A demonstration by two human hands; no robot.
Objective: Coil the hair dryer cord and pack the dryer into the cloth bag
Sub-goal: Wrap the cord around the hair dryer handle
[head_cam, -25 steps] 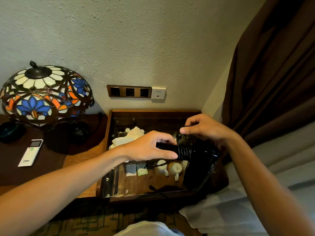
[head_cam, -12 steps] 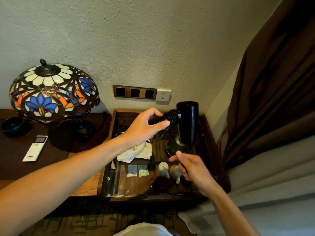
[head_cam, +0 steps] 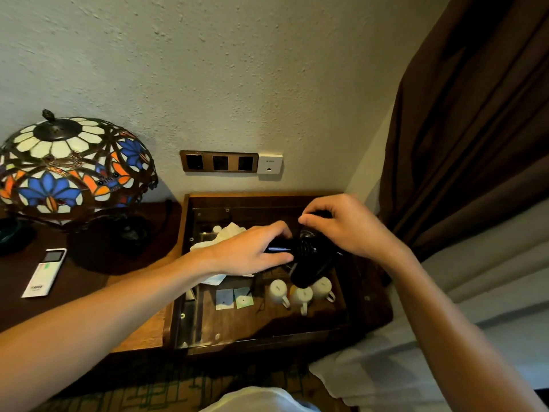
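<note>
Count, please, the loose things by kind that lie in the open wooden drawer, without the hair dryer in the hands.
Small white ceramic cups with handles: 3
Small square paper sachets: 2
Crumpled white cloth: 1
Total: 6

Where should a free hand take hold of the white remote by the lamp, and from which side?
Take the white remote across its long edges at mid-body, coming from above. It lies flat on the dark tabletop, screen up, with bare wood on both sides. The lamp overhangs behind it, so approach from the front.
</note>
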